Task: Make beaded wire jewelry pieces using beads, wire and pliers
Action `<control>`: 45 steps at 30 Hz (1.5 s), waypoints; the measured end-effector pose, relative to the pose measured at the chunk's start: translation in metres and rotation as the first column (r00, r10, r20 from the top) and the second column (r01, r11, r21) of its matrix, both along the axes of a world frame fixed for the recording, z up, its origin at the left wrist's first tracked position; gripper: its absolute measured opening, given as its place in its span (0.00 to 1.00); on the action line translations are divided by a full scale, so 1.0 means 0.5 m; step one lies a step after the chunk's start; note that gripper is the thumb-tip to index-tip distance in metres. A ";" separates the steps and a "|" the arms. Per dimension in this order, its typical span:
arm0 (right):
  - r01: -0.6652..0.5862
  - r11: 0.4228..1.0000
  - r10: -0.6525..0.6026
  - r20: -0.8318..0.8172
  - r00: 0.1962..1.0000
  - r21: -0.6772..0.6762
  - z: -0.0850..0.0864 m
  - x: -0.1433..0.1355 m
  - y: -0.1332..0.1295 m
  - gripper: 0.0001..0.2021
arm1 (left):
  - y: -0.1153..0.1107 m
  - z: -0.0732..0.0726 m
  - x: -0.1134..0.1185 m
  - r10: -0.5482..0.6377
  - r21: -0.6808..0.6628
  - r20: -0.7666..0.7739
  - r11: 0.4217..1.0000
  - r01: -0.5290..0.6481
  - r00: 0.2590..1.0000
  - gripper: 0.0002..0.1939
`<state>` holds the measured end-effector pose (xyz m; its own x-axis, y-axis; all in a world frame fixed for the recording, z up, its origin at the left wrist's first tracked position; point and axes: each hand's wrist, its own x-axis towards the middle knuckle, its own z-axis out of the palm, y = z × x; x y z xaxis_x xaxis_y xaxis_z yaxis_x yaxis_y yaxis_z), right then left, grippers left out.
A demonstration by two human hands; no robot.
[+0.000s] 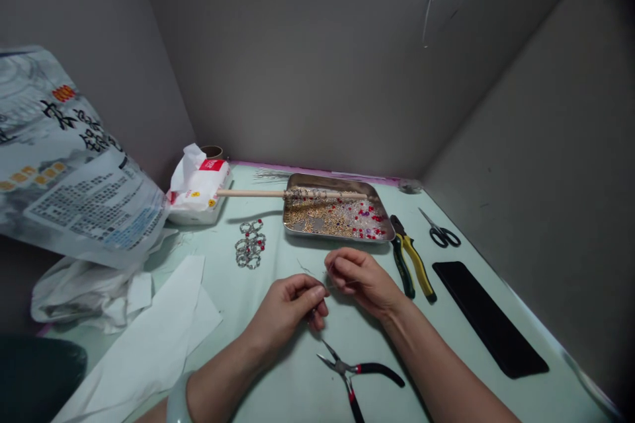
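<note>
My left hand (292, 307) is closed in a pinch on a thin wire (305, 268), a loose end of which sticks up above the fingers. Small dark purplish beads show faintly below its fingertips. Close beside it, my right hand (360, 277) is also pinched, with fine wire between thumb and fingers. What lies inside the fingers is mostly hidden. Just below the hands, long-nose pliers (341, 366) with black and red handles lie with jaws apart. Beyond the hands stands a metal tray (337, 238) of gold, clear and red beads.
A wooden stick (253, 193) carrying beaded rings rests across the tray. More beaded rings (251, 244) lie to its left. Cutting pliers (414, 258), scissors (439, 231) and a black pad (489, 317) are at right. Tissues (198, 192), white paper (163, 337) and a large bag (74, 165) occupy the left.
</note>
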<state>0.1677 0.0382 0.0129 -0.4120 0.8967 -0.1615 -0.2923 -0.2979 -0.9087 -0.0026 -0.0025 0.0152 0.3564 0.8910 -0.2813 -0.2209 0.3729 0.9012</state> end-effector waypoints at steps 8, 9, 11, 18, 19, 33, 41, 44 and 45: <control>-0.020 0.978 -0.027 0.221 0.975 0.207 0.005 0.010 -0.004 0.07 | -0.002 -0.007 -0.002 -0.048 0.031 0.058 0.998 0.046 0.997 0.14; -0.008 0.977 -0.041 0.225 0.973 0.211 0.004 0.010 -0.004 0.08 | -0.002 -0.009 -0.003 -0.056 0.022 0.080 0.998 0.054 0.995 0.14; 0.002 0.979 -0.049 0.223 0.974 0.205 0.003 0.010 -0.003 0.09 | -0.002 -0.012 -0.004 -0.064 0.016 0.118 0.998 0.063 0.991 0.13; -0.004 0.987 -0.030 0.210 0.977 0.159 -0.008 0.015 0.003 0.09 | 0.000 -0.009 -0.007 -0.081 0.025 0.170 0.997 0.077 0.982 0.16; -0.002 0.988 -0.032 0.212 0.977 0.157 -0.009 0.015 0.003 0.09 | 0.000 -0.008 -0.006 -0.072 0.015 0.168 0.997 0.071 0.983 0.15; 0.000 0.969 -0.085 0.337 0.938 0.246 0.014 -0.002 -0.021 0.05 | 0.003 -0.010 -0.007 0.103 -0.038 0.151 0.994 -0.098 0.983 0.14; 0.018 0.894 -0.244 0.453 0.857 0.448 0.023 -0.012 -0.048 0.06 | 0.005 -0.011 -0.008 0.061 -0.035 0.179 0.998 -0.055 0.982 0.13; 0.021 0.883 -0.260 0.451 0.854 0.469 0.019 -0.014 -0.048 0.06 | 0.006 -0.010 -0.010 0.046 -0.054 0.199 0.998 -0.036 0.979 0.14; 0.017 0.877 -0.264 0.454 0.851 0.479 0.018 -0.014 -0.048 0.06 | 0.006 -0.009 -0.011 0.044 -0.053 0.197 0.998 -0.034 0.979 0.15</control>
<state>0.1605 0.0143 0.0219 -0.2506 0.9605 0.1214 0.2236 0.1794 -0.9580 -0.0079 0.0006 0.0105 0.3747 0.8920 -0.2529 -0.4081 0.4036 0.8189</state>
